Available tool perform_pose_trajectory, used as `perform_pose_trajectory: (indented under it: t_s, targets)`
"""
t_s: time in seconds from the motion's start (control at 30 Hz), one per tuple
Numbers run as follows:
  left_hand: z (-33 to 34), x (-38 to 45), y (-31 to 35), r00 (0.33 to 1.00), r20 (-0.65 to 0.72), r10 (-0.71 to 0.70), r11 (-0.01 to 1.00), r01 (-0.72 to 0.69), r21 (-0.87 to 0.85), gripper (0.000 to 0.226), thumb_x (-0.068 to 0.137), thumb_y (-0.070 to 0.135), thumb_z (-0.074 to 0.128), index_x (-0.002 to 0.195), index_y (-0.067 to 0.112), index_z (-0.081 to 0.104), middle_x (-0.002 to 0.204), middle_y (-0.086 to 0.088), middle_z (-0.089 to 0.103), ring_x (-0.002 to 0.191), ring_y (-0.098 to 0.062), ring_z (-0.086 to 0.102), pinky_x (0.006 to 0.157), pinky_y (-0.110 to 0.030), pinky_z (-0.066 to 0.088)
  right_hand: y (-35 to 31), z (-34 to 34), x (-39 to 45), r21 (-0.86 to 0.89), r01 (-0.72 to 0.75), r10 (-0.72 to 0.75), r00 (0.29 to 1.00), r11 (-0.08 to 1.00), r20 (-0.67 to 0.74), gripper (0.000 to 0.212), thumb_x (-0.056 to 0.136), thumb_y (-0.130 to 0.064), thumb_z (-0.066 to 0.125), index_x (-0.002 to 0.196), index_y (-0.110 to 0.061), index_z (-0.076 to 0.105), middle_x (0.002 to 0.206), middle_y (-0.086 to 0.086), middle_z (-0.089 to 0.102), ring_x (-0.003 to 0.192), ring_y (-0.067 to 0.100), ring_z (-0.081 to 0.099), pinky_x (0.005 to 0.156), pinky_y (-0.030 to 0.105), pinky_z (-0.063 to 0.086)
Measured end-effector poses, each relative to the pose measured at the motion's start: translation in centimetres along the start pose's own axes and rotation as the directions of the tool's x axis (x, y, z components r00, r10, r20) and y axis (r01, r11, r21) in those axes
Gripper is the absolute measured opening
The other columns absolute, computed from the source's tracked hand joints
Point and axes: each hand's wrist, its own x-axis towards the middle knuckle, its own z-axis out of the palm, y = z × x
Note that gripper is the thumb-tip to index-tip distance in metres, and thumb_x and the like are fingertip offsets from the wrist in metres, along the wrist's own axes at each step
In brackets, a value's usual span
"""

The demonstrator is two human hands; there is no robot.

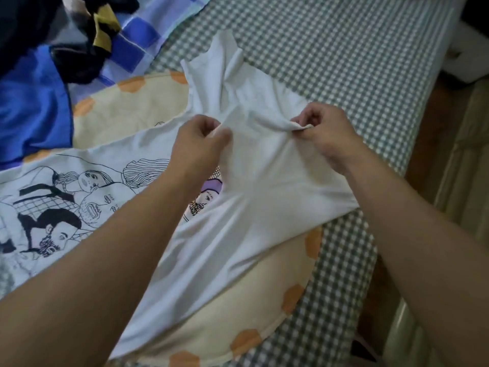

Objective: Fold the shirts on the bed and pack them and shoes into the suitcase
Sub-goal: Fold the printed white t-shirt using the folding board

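A white shirt (264,181) with black line drawings of faces lies spread across the bed, its printed part stretching to the left. One side is folded over toward the middle. My left hand (197,144) pinches a raised fold of the white cloth near the centre. My right hand (321,131) pinches the same fold's edge a little to the right. Both hands hold the cloth slightly lifted off the bed. No suitcase or shoes are in view.
Under the shirt lies a round cream cushion (132,107) with orange patches, on a grey checked bedsheet (344,49). A blue garment (31,107) and dark clothes (79,62) are piled at the upper left on a blue checked cloth (140,35). The bed's edge and floor (428,160) run along the right.
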Motion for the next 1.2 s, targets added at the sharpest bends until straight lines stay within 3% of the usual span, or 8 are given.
perform_pose_trajectory:
  t_s: [0.07,0.2,0.33,0.53,0.63,0.83,0.97,1.2]
  targets:
    - [-1.5,-3.6,0.8,0.963,0.222,0.15,0.982,-0.12,-0.143,0.012,0.086,0.018,0.074,0.082,0.025,0.064,0.076,0.007,0.062,0.068,-0.01,0.056,0.064,-0.021,0.047,0.1,-1.6,-3.0,0.06,0.034,-0.033,0.999,0.998,-0.005,0.037,0.08,0.017,0.066,0.08,-0.019,0.059,0.076,-0.007,0.064,0.074,0.006,0.06,0.071,0.021,0.052]
    - [-3.6,-8.4,-4.3,0.796,0.593,0.118,0.853,-0.387,0.35,0.046,0.078,0.025,0.078,0.119,0.041,0.065,0.12,0.01,0.058,0.116,-0.008,0.049,0.103,-0.024,0.038,4.5,-3.2,-9.1,-0.207,-0.106,0.121,0.991,0.973,0.058,0.041,0.088,0.017,0.052,0.1,-0.019,0.067,0.078,-0.006,0.068,0.074,0.013,0.062,0.062,0.015,0.046]
    - [-3.7,-8.3,-9.8,0.827,0.533,0.179,0.539,-0.536,0.65,0.072,0.068,0.001,0.076,0.133,0.026,0.059,0.122,-0.004,0.057,0.105,-0.034,0.052,0.089,-0.051,0.049,9.3,-4.7,-11.1,-0.467,-0.137,0.148,0.989,0.874,-0.013,0.061,0.076,0.022,0.039,0.089,-0.03,0.068,0.098,0.002,0.07,0.095,0.02,0.067,0.082,0.022,0.052]
    - [-2.0,-5.9,-10.5,0.889,0.354,0.289,0.449,-0.452,0.771,0.039,0.077,0.024,0.064,0.115,0.018,0.065,0.102,-0.009,0.065,0.087,-0.041,0.059,0.071,-0.047,0.05,8.4,-4.5,-5.1,-0.64,-0.074,0.002,0.994,0.764,-0.112,0.048,0.094,-0.007,0.059,0.138,-0.025,0.055,0.144,-0.003,0.043,0.136,0.02,0.036,0.111,0.027,0.028]
    - [-0.8,-4.6,-10.2,0.864,0.364,0.349,0.439,-0.493,0.751,0.023,0.083,0.015,0.073,0.105,0.019,0.07,0.095,-0.005,0.067,0.082,-0.038,0.059,0.071,-0.043,0.047,8.0,-3.9,-2.4,-0.631,-0.048,0.058,0.998,0.774,-0.005,0.051,0.096,0.002,0.053,0.139,-0.026,0.057,0.135,-0.002,0.046,0.133,0.019,0.037,0.104,0.019,0.026]
    - [0.1,-3.4,-9.1,0.768,0.489,0.414,0.431,-0.639,0.638,0.011,0.083,0.018,0.06,0.091,0.015,0.067,0.086,-0.004,0.06,0.079,-0.034,0.058,0.069,-0.039,0.044,7.1,-3.8,-0.2,-0.554,0.038,0.023,0.994,0.831,0.103,0.041,0.094,0.002,0.056,0.09,-0.035,0.075,0.109,-0.009,0.059,0.103,0.004,0.055,0.09,0.018,0.045]
    - [0.8,-3.0,-9.1,0.97,0.168,0.173,0.712,-0.241,0.659,0.008,0.083,0.02,0.06,0.075,0.018,0.061,0.075,0.002,0.058,0.08,-0.03,0.057,0.073,-0.042,0.048,7.2,-3.4,0.9,-0.544,-0.087,0.077,0.996,0.835,-0.041,0.025,0.103,-0.019,0.052,0.103,-0.013,0.077,0.097,0.004,0.073,0.082,0.014,0.062,0.08,0.035,0.052]
    - [0.9,-5.2,-8.9,0.961,0.119,0.251,0.533,-0.239,0.812,0.025,0.088,0.022,0.063,0.112,0.014,0.061,0.105,-0.015,0.056,0.099,-0.039,0.052,0.082,-0.048,0.044,9.1,-3.8,-4.0,-0.71,-0.238,-0.129,0.898,0.662,-0.421,0.034,0.101,-0.026,0.051,0.133,-0.016,0.058,0.135,0.008,0.053,0.127,0.029,0.044,0.109,0.041,0.036]
